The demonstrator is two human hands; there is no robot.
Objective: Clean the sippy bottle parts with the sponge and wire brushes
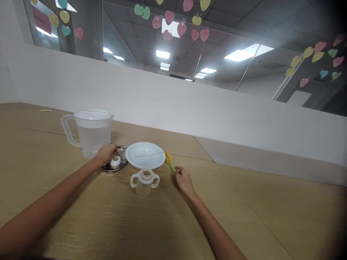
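My right hand [184, 180] has its fingers closed at the green handle of a bottle brush [169, 158], whose yellow head points toward the plate. Over a round metal tray [110, 170] at the left is my left hand [106, 153], fingers pressed together; whatever they hold is hidden. A white ring-shaped cap [115, 161] lies on the tray, with a small clear cup-like piece [123, 153] beside it. Between my hands stands an uncapped baby bottle [143, 185] with two white side handles. Behind it sits a white plate [145, 147] with a thin straight rod [149, 154] across it.
A lidded clear plastic pitcher [93, 135] of water stands behind my left hand. The tan table [244, 216] ends at a low white wall [173, 104] with glass above it. A flat pale piece [45, 110] lies at the far left.
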